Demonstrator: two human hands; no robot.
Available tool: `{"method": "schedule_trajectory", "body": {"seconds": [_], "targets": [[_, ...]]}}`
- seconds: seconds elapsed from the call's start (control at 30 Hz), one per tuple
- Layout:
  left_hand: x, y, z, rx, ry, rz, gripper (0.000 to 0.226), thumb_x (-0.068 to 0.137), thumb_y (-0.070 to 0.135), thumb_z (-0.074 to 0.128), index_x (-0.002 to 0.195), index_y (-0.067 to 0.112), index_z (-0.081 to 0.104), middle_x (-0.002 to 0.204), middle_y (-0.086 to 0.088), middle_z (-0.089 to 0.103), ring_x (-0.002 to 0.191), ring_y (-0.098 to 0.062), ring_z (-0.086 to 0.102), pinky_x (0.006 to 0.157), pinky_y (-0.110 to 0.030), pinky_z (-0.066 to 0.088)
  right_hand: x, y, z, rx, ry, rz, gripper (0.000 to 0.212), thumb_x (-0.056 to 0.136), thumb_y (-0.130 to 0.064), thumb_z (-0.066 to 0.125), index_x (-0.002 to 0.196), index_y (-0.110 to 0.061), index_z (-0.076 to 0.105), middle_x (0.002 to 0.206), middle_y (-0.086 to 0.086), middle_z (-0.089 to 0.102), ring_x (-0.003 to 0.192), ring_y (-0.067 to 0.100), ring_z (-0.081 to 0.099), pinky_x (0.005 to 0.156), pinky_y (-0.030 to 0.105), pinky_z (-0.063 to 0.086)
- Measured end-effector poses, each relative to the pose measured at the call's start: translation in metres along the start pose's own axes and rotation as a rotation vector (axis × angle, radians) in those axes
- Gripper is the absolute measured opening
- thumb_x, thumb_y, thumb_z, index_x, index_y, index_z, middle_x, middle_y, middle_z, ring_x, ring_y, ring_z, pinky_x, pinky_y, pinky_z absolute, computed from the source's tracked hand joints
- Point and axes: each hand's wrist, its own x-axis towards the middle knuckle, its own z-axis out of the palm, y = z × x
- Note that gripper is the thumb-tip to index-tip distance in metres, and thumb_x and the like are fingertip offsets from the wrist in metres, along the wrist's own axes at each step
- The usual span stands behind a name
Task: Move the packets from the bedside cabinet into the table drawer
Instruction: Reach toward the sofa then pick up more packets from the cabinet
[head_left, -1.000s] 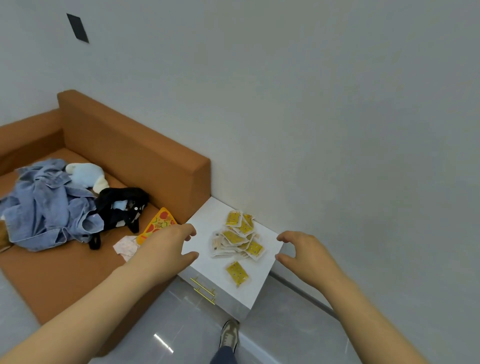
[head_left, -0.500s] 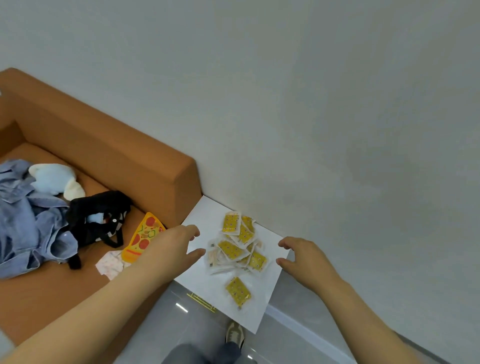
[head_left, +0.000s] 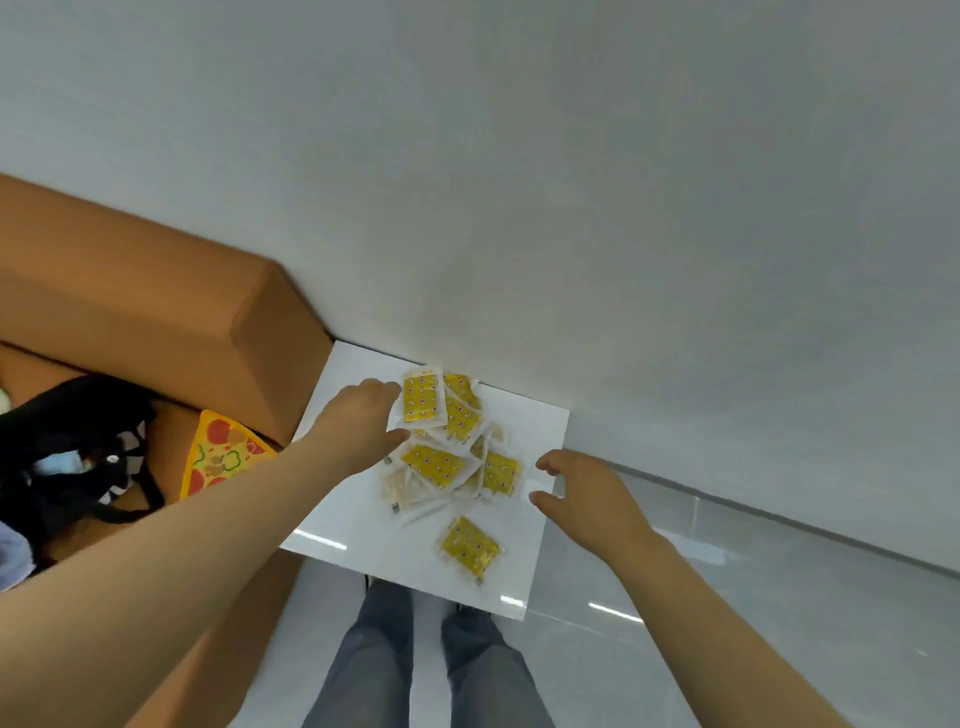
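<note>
Grey wall (head_left: 571, 156) fills the top; orange sofa (head_left: 130, 291) at left w/ a black bag (head_left: 78, 447) and a pizza-slice toy (head_left: 218, 457) on the seat. Glossy floor (head_left: 727, 597) below, person's jeans (head_left: 431, 670) at bottom centre.

White cabinet top (head_left: 353, 519) sits in the corner btwn sofa arm and wall. Packets (head_left: 447, 441) are heaped on it, twd the back, overlapping at mixed angles. Top one in the pile runs lengthwise twd the wall; the middle one lies slantwise. One lone packet (head_left: 470, 545) lies apart nr the front edge, long axis diagonal, back-left to front-right.

Left hand (head_left: 363, 431) is over the pile's left side, fingers part curled, fingertips at the edge of the top packet; can't tell if it grips. Right hand (head_left: 587, 493) is spread, thumb & fingers apart, holding nothing, just beside the pile's right edge. Hands are apart, pile btwn them.
</note>
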Motion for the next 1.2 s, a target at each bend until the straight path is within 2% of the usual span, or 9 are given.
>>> {"method": "schedule_trajectory", "body": {"seconds": [0.23,0.37,0.47,0.7,0.8,0.9,1.0,1.1,1.2], "targets": [[0.083,-0.011,0.051,0.144,-0.104,0.155,0.056,0.088,0.032,0.062,0.134,0.01,0.041,0.131,-0.012,0.048,0.114,-0.03,0.051,0.09,-0.037,0.045,0.051,0.013,0.042,0.05,-0.001,0.122,0.042,0.092,-0.033,0.058,0.131,-0.02,0.05,0.128,0.002,0.056,0.119,0.018,0.05,0.097,0.026,0.04],[0.121,-0.014,0.074,0.388,-0.144,0.404,0.078,0.084,0.014,0.067,0.148,0.012,0.023,0.154,-0.011,0.022,0.138,-0.031,0.03,0.11,-0.038,0.031,0.078,0.021,0.065,0.06,-0.017,0.169,0.042,0.091,-0.034,0.058,0.131,-0.02,0.05,0.128,0.002,0.056,0.12,0.019,0.051,0.097,0.028,0.041],[0.144,-0.011,0.085,0.537,-0.164,0.537,0.078,0.087,0.003,0.059,0.15,0.015,0.015,0.158,-0.01,0.01,0.144,-0.029,0.019,0.115,-0.036,0.024,0.096,0.025,0.081,0.081,-0.02,0.192,0.043,0.09,-0.031,0.059,0.131,-0.02,0.05,0.128,0.003,0.056,0.118,0.02,0.053,0.097,0.03,0.043],[0.188,-0.012,0.109,0.584,-0.215,0.644,0.078,0.089,-0.004,0.051,0.151,0.02,0.012,0.16,-0.005,0.0,0.147,-0.026,0.009,0.118,-0.036,0.02,0.121,0.037,0.109,0.146,-0.022,0.229,0.042,0.09,-0.026,0.059,0.131,-0.017,0.052,0.128,0.004,0.057,0.116,0.022,0.054,0.095,0.033,0.046],[0.2,-0.012,0.119,0.592,-0.217,0.663,0.085,0.087,-0.003,0.055,0.152,0.023,0.007,0.16,-0.001,-0.006,0.147,-0.027,0.007,0.115,-0.039,0.027,0.127,0.043,0.117,0.166,-0.022,0.229,0.04,0.09,-0.024,0.059,0.129,-0.016,0.054,0.127,0.003,0.059,0.115,0.021,0.055,0.093,0.033,0.047],[0.209,-0.014,0.126,0.64,-0.193,0.674,0.096,0.08,0.014,0.07,0.152,0.027,0.007,0.16,0.002,0.002,0.141,-0.026,0.019,0.107,-0.035,0.037,0.132,0.047,0.123,0.18,-0.018,0.23,0.039,0.09,-0.024,0.059,0.128,-0.017,0.054,0.126,0.002,0.059,0.112,0.021,0.056,0.091,0.032,0.047],[0.213,-0.013,0.128,0.688,-0.164,0.66,0.101,0.073,0.025,0.076,0.151,0.026,0.012,0.154,0.003,0.021,0.135,-0.025,0.027,0.1,-0.034,0.041,0.136,0.05,0.125,0.181,-0.002,0.235,0.036,0.091,-0.025,0.059,0.125,-0.016,0.056,0.122,0.003,0.061,0.109,0.021,0.057,0.09,0.034,0.048],[0.216,-0.012,0.128,0.673,-0.153,0.649,0.099,0.065,0.032,0.082,0.146,0.022,0.027,0.141,0.002,0.035,0.126,-0.024,0.036,0.095,-0.037,0.046,0.139,0.05,0.126,0.193,0.027,0.249,0.038,0.091,-0.026,0.06,0.127,-0.016,0.054,0.123,0.004,0.058,0.11,0.022,0.056,0.09,0.032,0.047],[0.213,-0.013,0.127,0.599,-0.16,0.596,0.083,0.059,0.035,0.085,0.131,0.019,0.046,0.127,0.0,0.044,0.114,-0.023,0.045,0.087,-0.034,0.046,0.145,0.05,0.129,0.204,0.059,0.246,0.054,0.088,-0.027,0.064,0.137,-0.017,0.044,0.134,0.006,0.047,0.115,0.024,0.053,0.092,0.031,0.045]]}}
